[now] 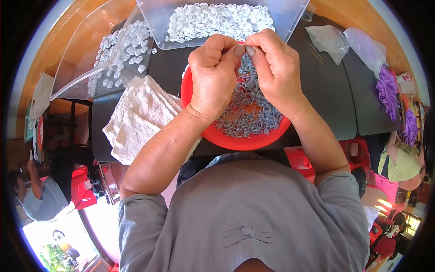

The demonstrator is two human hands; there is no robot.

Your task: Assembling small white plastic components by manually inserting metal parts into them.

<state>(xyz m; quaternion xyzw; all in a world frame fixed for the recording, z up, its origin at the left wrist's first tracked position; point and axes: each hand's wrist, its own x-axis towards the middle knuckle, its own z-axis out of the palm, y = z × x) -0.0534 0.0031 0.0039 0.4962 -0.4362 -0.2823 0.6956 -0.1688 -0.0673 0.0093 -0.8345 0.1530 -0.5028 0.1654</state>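
Observation:
My left hand (pixel 213 75) and my right hand (pixel 276 65) meet over the far rim of a red basin (pixel 247 144). Thumbs and forefingers are pinched together, tip to tip. Whatever lies between them is too small and hidden to name. Many small grey, screw-like pieces (pixel 251 115) fill the basin in a loose layer. Just beyond my fingers stands a see-through plastic bin (pixel 156 27) with a heap of small white oval pieces (pixel 219 22) that have holes in them.
A folded whitish towel (pixel 140 115) lies left of the basin. Farther left, a see-through container (pixel 74 68) holds more white pieces. On the dark table (pixel 324 99), plastic bags (pixel 328 41) and purple strands (pixel 386 93) lie at right. Another person (pixel 43 199) is at far left.

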